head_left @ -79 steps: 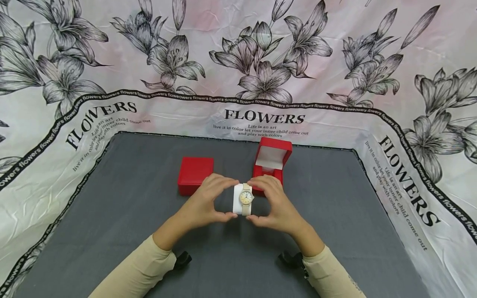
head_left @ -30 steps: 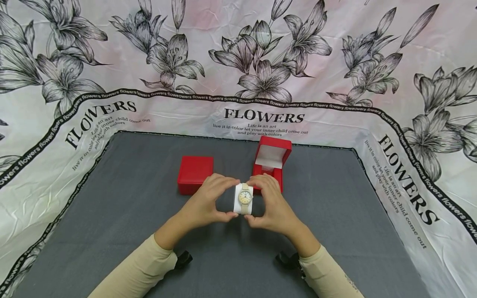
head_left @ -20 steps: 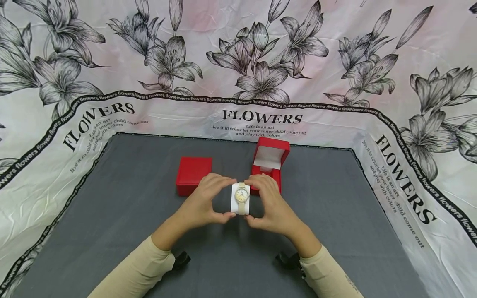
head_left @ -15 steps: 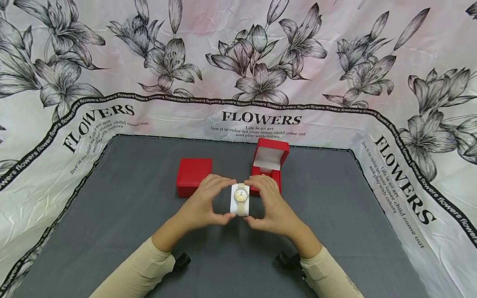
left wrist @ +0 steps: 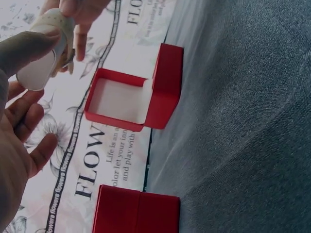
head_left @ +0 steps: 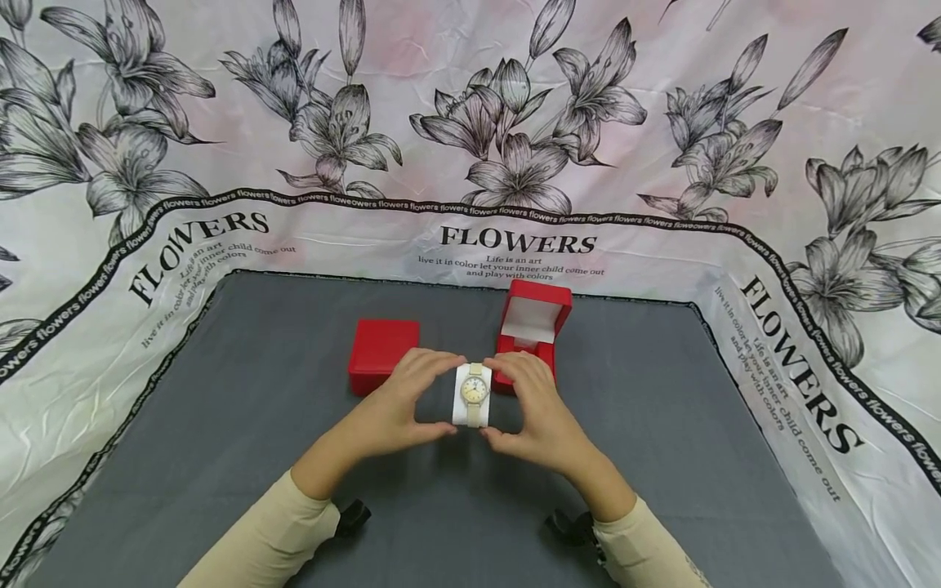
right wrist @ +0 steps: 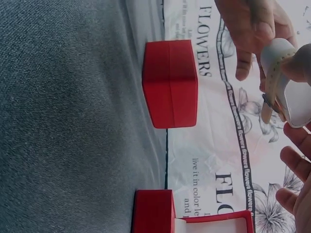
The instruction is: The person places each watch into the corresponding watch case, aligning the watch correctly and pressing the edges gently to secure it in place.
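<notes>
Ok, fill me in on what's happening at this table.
A person holds a watch wrapped round a white cushion, pinched between the left hand and the right hand above a grey table. Just behind the hands stands an open red box with a pale lining, and a closed red box sits to its left.

I am seeing the watch [head_left: 474,390], round pale dial and cream strap, wrapping around a white cushion [head_left: 463,406]. It is standing upright, dial facing up at me, lifted off the table and sitting between my left hand [head_left: 393,406] and right hand [head_left: 541,418].
</notes>
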Demonstrator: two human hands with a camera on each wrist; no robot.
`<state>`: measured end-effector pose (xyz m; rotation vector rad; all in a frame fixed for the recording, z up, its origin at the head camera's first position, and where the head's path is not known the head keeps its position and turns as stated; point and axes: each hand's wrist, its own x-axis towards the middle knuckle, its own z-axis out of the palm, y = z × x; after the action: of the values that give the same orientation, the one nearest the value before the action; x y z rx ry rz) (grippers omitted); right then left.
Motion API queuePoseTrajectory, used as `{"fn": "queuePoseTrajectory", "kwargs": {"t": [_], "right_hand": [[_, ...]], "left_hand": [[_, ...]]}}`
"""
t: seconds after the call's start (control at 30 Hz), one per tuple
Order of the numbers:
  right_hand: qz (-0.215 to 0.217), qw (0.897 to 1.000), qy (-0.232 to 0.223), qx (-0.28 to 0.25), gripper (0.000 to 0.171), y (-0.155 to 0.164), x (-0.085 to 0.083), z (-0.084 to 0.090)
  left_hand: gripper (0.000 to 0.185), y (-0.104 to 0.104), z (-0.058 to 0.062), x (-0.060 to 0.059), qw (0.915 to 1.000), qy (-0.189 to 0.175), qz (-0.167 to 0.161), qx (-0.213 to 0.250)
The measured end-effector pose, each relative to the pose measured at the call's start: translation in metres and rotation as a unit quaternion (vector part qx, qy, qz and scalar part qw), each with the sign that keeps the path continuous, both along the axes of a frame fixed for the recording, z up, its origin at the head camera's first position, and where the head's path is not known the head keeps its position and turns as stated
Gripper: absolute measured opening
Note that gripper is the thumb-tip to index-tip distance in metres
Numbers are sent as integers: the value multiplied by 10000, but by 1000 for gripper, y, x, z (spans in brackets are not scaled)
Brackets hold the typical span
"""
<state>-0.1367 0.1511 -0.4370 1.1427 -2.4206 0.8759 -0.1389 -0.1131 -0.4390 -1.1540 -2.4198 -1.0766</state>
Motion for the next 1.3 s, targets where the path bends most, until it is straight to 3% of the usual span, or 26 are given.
{"fn": "queuePoseTrajectory", "kwargs": {"t": [0.23,0.73,0.83,1.1,1.3], "right_hand": [[-117,9998,136,70,86,-2,0,-4],[-409,9964,747,38,85,-10,-2,-18],[-375,9980,505,32,88,-11,-1,-18],[14,9960,-840,-317,88,-7,4,-10],[155,9903,-1123,-802,70,-8,6,-7]], "left_hand": [[81,2,-2,-1,9998,156,156,34],[79,7,-7,0,9995,-81,230,185],[78,7,-7,0,9991,-192,312,199],[78,5,-4,2,9987,-212,463,102],[79,6,-5,0,9988,-101,465,64]]}}
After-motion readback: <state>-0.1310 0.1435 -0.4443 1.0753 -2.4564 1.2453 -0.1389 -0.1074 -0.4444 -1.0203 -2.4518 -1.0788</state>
